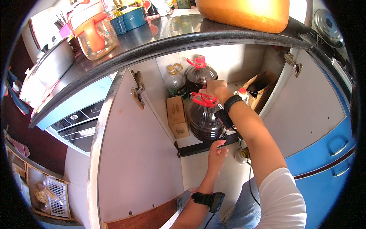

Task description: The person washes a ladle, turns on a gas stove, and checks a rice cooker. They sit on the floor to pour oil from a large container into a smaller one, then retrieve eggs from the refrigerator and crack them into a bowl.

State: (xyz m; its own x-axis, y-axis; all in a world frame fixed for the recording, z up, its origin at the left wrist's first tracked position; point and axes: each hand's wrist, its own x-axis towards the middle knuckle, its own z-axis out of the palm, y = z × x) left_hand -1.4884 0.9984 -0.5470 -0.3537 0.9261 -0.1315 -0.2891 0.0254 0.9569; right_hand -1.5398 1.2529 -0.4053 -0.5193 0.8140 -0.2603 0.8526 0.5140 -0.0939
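My right hand (pixel 217 88) reaches into the open cabinet, its fingers bent at the red cap and handle of a large plastic jug of dark liquid (pixel 204 123); whether it grips them is hidden. Below the cabinet's front edge, my left hand (pixel 218 156) is held empty with its fingers apart, close to the jug's base. A second big jug with a red cap (pixel 201 75) stands behind the first. To the left are a smaller bottle with a yellow cap (pixel 175 81) and a brown cardboard box (pixel 177 116). A white bottle's red cap (pixel 242 91) shows beside my right wrist.
Open cabinet doors stand at left (pixel 137 148) and right (pixel 308 106). The dark countertop edge (pixel 160 44) overhangs the cabinet, bearing a clear jug (pixel 97 37), a metal pot (pixel 54 63) and an orange container (pixel 246 14). An open carton (pixel 261 86) sits at the cabinet's right.
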